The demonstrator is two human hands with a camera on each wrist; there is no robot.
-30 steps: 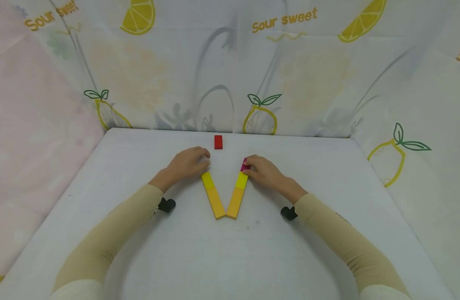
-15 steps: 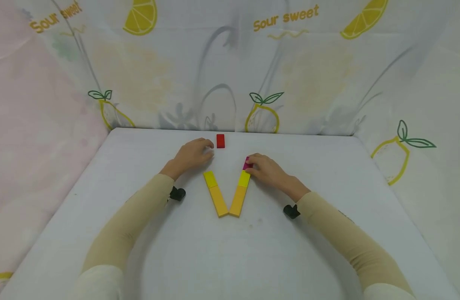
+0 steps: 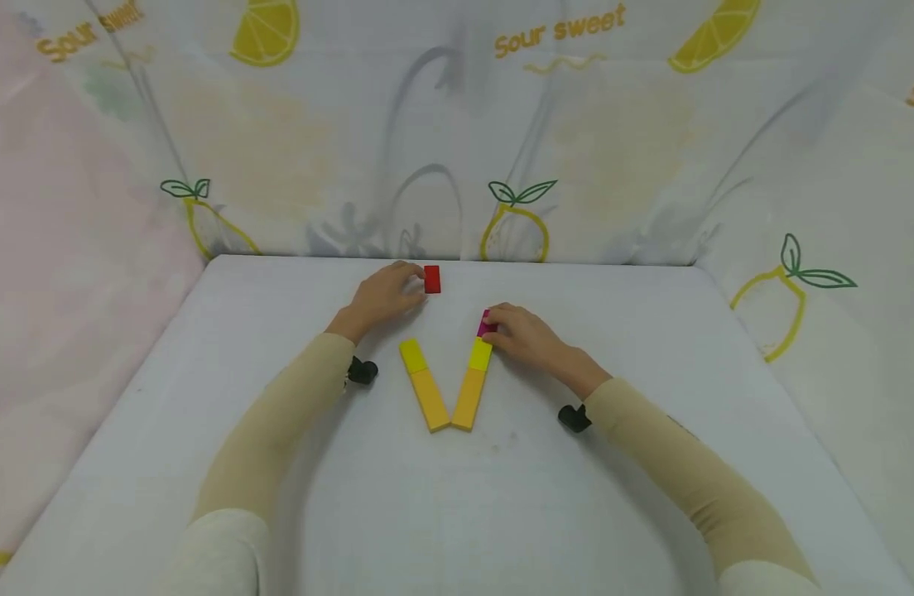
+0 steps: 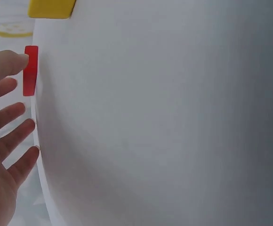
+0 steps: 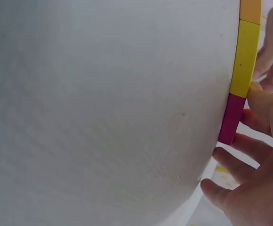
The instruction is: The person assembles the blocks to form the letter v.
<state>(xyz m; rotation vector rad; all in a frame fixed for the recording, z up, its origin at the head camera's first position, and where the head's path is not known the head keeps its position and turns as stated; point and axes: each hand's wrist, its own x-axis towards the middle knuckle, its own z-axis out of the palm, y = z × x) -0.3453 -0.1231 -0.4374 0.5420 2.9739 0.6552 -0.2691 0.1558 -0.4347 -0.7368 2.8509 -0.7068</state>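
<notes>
On the white table, orange blocks [image 3: 430,401] and yellow blocks [image 3: 413,357] form two slanted rows that meet at the near end in a V. A magenta block [image 5: 231,120] caps the right row, end to end with its yellow block [image 5: 244,59]. My right hand [image 3: 530,338] pinches this magenta block between thumb and fingers, partly covering it in the head view. Farther back lies a red block [image 3: 432,280]. My left hand [image 3: 384,295] reaches to its left side, fingers spread and thumb overlapping the block in the left wrist view.
A printed cloth backdrop [image 3: 338,124] with lemon drawings rises behind the table's far edge. Dark wrist-camera mounts [image 3: 363,371] stick out below both wrists, close over the tabletop [image 3: 457,513].
My left hand has moved from the top of the left row, away and slightly right, to the red block. The right hand stays at the magenta block.
</notes>
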